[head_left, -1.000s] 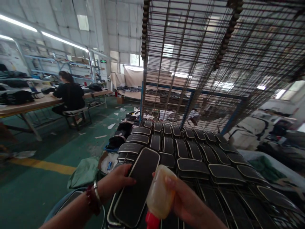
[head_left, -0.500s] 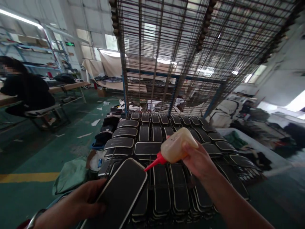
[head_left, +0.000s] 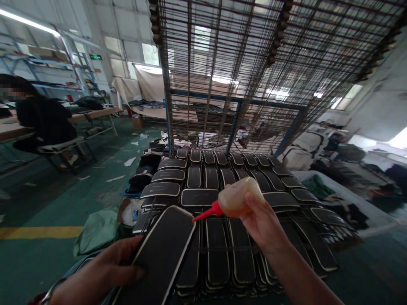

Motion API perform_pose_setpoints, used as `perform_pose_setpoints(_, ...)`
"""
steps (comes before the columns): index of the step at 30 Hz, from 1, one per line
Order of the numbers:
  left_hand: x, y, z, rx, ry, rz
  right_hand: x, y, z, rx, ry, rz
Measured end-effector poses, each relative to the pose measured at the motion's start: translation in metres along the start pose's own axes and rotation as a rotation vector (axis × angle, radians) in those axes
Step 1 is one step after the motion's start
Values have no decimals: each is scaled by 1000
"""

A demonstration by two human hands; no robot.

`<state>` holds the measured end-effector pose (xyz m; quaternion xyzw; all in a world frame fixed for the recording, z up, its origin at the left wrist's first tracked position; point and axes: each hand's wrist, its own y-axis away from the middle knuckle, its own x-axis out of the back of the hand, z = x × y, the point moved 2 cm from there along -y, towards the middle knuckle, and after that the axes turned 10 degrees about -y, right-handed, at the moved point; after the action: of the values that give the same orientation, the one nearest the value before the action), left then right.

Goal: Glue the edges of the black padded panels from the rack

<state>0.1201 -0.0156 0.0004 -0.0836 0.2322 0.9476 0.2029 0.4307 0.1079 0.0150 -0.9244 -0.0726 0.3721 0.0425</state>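
Note:
My left hand (head_left: 108, 267) grips the left edge of a dark rectangular panel (head_left: 165, 250) with rounded corners and a pale rim, tilted at the lower middle. In my right hand (head_left: 260, 216) is a translucent squeeze bottle (head_left: 238, 197) holding amber liquid, tipped to the left. Its red nozzle (head_left: 208, 212) has its tip at the panel's upper right corner. Beneath and beyond, similar dark panels (head_left: 218, 254) with pale rims lie in stacked rows.
A large wire rack (head_left: 237, 101) leans up behind the panels. A green bag (head_left: 98, 228) lies on the floor at left. One person in black (head_left: 44, 114) sits at a table farther left. White bags (head_left: 302, 152) stand at right.
The nozzle tip has stayed at the panel's upper right corner, while the bottle is tipped closer to level. The panel has shifted slightly, and the whole view has moved a little.

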Motion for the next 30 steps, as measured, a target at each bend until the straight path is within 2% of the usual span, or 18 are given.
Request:
perform_pose_setpoints(4,-2,-4,-3,-15,70,-27,6,1,7,17,-43,119)
perform_pose_setpoints(14,-8,-9,-7,-15,101,7,8,26,20,-59,-48,192)
perform_pose_setpoints(21,-10,-13,-4,22,171,100,3,47,28,-101,10,143)
perform_pose_setpoints(30,-8,-14,0,49,238,236,-3,72,31,-104,5,-33)
